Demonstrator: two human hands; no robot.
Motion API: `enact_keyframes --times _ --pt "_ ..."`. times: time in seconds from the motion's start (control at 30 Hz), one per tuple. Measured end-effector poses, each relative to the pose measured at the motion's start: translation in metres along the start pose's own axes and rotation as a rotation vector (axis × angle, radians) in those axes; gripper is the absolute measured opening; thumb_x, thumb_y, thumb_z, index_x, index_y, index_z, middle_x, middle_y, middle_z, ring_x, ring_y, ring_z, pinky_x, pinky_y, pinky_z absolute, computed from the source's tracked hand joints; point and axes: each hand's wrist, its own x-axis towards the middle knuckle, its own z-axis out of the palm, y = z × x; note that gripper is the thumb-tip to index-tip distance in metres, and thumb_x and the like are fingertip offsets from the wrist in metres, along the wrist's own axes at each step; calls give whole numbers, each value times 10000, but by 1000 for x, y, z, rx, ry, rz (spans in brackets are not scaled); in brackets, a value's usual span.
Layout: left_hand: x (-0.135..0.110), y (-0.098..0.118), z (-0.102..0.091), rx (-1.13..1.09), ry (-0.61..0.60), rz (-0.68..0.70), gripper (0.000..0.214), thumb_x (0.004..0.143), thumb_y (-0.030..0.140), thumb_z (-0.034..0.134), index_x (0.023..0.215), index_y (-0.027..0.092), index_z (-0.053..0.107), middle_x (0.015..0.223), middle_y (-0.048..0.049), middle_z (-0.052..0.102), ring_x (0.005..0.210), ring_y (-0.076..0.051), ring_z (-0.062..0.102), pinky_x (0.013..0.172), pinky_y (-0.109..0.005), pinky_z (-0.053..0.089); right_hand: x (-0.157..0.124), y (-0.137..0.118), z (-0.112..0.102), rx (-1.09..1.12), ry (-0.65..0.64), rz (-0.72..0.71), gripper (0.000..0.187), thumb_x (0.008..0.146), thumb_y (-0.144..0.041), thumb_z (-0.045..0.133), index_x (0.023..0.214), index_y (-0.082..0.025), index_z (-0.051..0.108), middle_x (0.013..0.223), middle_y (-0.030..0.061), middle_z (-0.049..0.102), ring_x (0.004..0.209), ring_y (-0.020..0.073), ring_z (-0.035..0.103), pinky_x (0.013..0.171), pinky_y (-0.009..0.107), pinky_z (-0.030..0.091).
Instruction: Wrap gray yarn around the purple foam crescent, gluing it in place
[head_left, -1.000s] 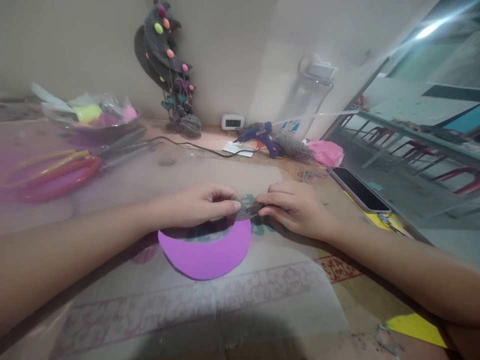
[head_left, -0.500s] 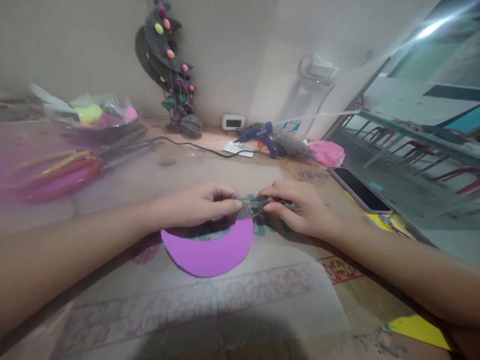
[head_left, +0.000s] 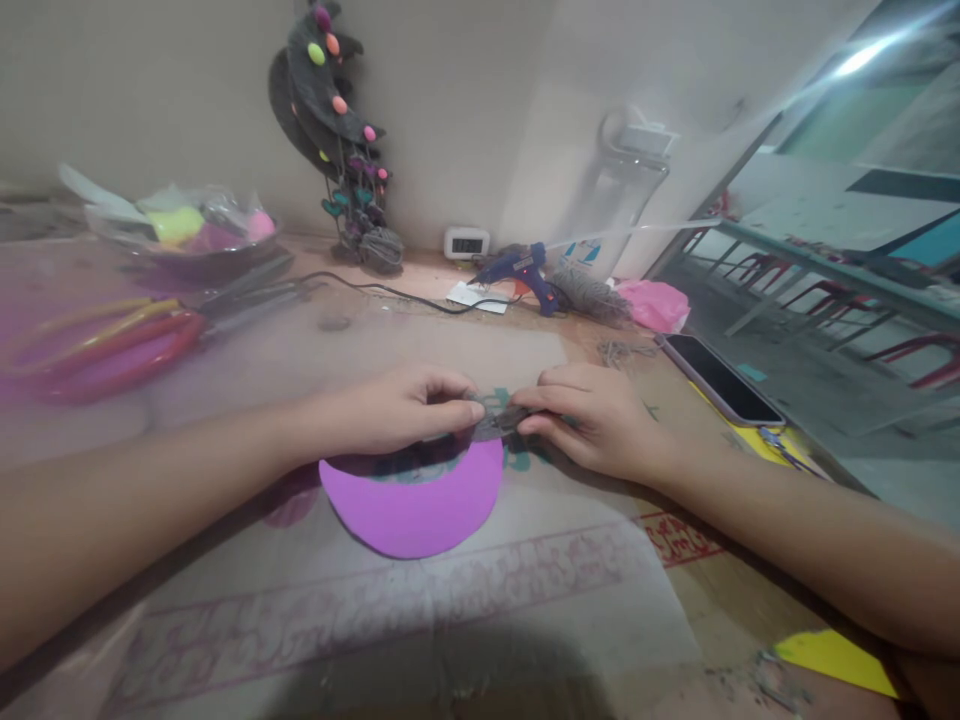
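Note:
A purple crescent (head_left: 416, 512) lies over the printed sheet, its upper right tip wrapped in grey yarn (head_left: 489, 424). My left hand (head_left: 409, 405) pinches that tip between thumb and fingers, with its palm over the crescent's inner curve. Just to the right, my right hand (head_left: 589, 415) is closed, thumb and fingertips together on the grey yarn close against the tip. The crescent's left tip is partly under my left wrist. How the yarn runs between the fingers is too blurred to tell.
A blue glue gun (head_left: 517, 275) rests at the back, near a grey yarn skein (head_left: 592, 297) and a white clock (head_left: 466, 243). Scissors (head_left: 127, 345) lie left, before a bowl (head_left: 187, 245) of coloured pieces. A phone (head_left: 724, 380) lies right. A decorated crescent (head_left: 322, 90) hangs behind.
My right hand has shifted slightly left, closer to the wrapped tip, and its fingers have drawn together on the yarn. The crescent has tilted a little; my left hand keeps its pinch.

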Motion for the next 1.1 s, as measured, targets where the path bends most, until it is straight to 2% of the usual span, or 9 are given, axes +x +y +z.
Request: enact_keyframes --times 0.23,0.47,0.63,0.73,0.87,1.0,1.1 --pt "0 0 1 16 14 11 302 896 401 462 721 177 563 677 8 553 616 -120 480 570 -233 366 2 0 1 52 -2 8 283 963 -355 503 951 -141 689 641 15 598 580 116 534 557 235 354" --pt "0 -2 1 -11 21 -7 315 905 416 462 756 170 591 666 8 559 576 -109 475 529 -227 357 -1 0 -3 183 34 171 270 957 -351 493 967 -157 680 753 33 662 636 125 563 609 244 393" --pt "1 -2 1 -34 32 -11 317 900 419 469 756 171 604 656 9 569 571 -111 487 522 -227 363 -1 1 -4 164 26 180 263 946 -358 498 994 -161 665 786 37 663 658 133 561 613 252 399" --pt "1 -2 2 -55 53 -17 324 899 442 478 782 172 613 669 12 582 568 -108 490 513 -220 361 -1 2 0 146 9 249 247 939 -344 509 1023 -162 654 826 43 673 666 137 569 620 257 417" --pt "2 0 2 -60 81 -14 349 902 467 480 777 168 609 674 14 581 584 -110 497 534 -219 373 0 11 7 127 48 358 257 930 -300 525 1134 -175 620 876 55 658 735 165 592 679 294 468" --pt "2 -1 1 -23 84 19 346 915 440 464 755 167 604 701 4 614 616 -120 522 578 -228 386 2 25 9 104 88 316 418 946 -166 428 1358 -211 479 1010 86 605 923 203 580 839 386 491" --pt "2 -3 1 0 90 19 356 913 444 461 745 167 608 714 -11 637 639 -137 544 601 -243 400 10 29 7 155 104 309 482 932 -131 426 1397 -256 436 1120 98 571 1008 211 573 903 435 493"
